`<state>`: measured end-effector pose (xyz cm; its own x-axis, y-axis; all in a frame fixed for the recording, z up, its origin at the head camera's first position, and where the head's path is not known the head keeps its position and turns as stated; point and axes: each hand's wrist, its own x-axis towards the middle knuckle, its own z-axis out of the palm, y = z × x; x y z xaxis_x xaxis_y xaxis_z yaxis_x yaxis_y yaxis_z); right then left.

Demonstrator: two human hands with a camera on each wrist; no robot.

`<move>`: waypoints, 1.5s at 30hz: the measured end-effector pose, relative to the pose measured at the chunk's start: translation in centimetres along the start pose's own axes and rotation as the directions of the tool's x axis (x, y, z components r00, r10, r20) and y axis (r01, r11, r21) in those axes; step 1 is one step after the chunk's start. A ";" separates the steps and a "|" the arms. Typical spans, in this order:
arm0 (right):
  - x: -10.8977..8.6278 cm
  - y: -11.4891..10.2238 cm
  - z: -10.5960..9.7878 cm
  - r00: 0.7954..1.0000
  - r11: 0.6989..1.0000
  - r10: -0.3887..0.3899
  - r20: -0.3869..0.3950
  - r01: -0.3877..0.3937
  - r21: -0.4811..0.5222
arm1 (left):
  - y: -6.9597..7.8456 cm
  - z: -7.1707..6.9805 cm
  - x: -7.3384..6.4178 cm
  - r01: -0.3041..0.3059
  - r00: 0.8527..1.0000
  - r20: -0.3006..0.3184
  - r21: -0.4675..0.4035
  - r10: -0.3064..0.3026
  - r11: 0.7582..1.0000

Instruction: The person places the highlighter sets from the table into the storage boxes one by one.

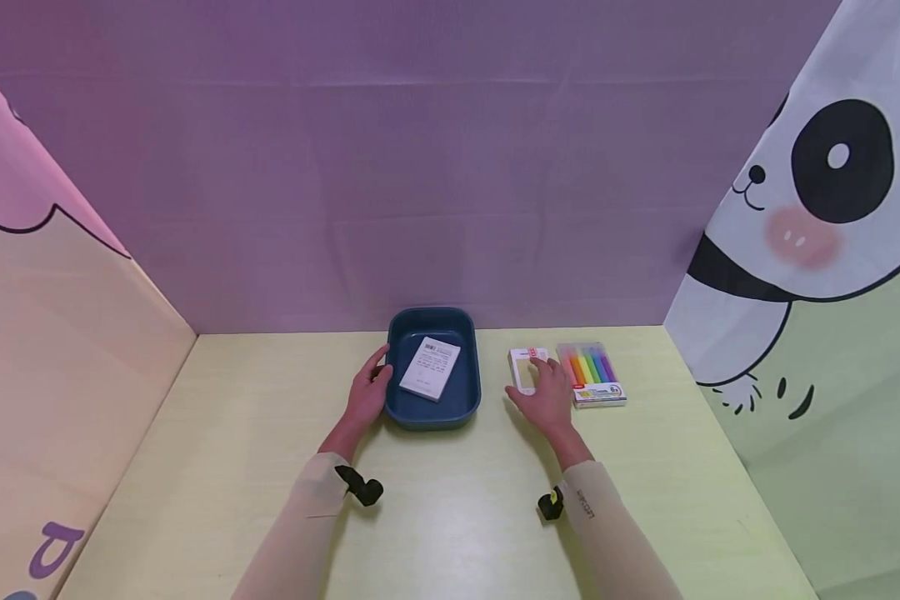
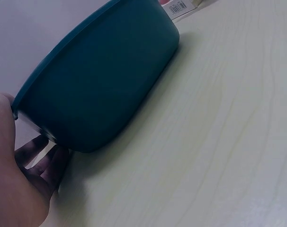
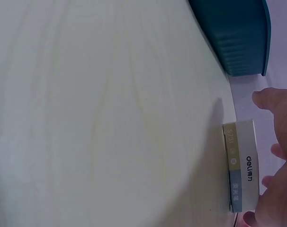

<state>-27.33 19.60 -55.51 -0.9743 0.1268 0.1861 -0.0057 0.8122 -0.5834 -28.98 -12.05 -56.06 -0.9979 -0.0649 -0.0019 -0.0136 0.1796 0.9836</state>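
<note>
A dark blue plastic bin [image 1: 432, 417] stands near the back of the table, with a flat white printed package [image 1: 431, 368] lying inside. My left hand [image 1: 366, 393] rests against the bin's left side. In the left wrist view its fingers [image 2: 52, 165] lie along the outside of the bin [image 2: 101, 80]. To the bin's right, my right hand [image 1: 549, 400] hovers over a small white box [image 1: 520, 375], thumb and fingers spread apart. The right wrist view shows lettering on that box [image 3: 249, 165], below the thumb. A clear pack of coloured markers [image 1: 591, 371] lies just right of the fingers.
The pale wooden table [image 1: 450, 517] meets a purple back wall [image 1: 435, 192] right behind the bin. A panda-printed panel [image 1: 810, 333] bounds the right side, and a pink and cream panel [image 1: 52, 350] the left.
</note>
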 end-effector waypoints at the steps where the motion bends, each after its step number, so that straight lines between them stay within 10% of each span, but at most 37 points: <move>1: 0.0 0.0 0.0 1.000 1.000 0.010 0.006 -0.010 -0.001 | 0.0 0.0 0.0 -0.002 1.000 -0.001 -0.001 0.002 1.000; 33: -0.7 0.6 0.3 0.991 0.991 0.122 0.058 -0.118 -0.069 | -0.1 0.1 -0.2 -0.041 0.999 0.000 -0.054 0.041 0.998; 37: -0.8 0.7 0.2 0.990 0.990 0.129 0.061 -0.125 -0.064 | 1.5 -0.2 -1.1 -0.020 0.999 0.028 -0.067 0.022 0.998; 45: -0.7 0.6 0.2 0.988 0.988 0.140 0.072 -0.134 -0.078 | -0.1 0.1 -0.2 -0.035 0.999 -0.012 -0.050 0.035 0.998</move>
<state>-26.74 19.88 -56.12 -0.9792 0.1976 0.0454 0.1425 0.8300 -0.5392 -28.81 -11.93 -56.19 -0.9970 -0.0701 0.0344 0.0249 0.1322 0.9909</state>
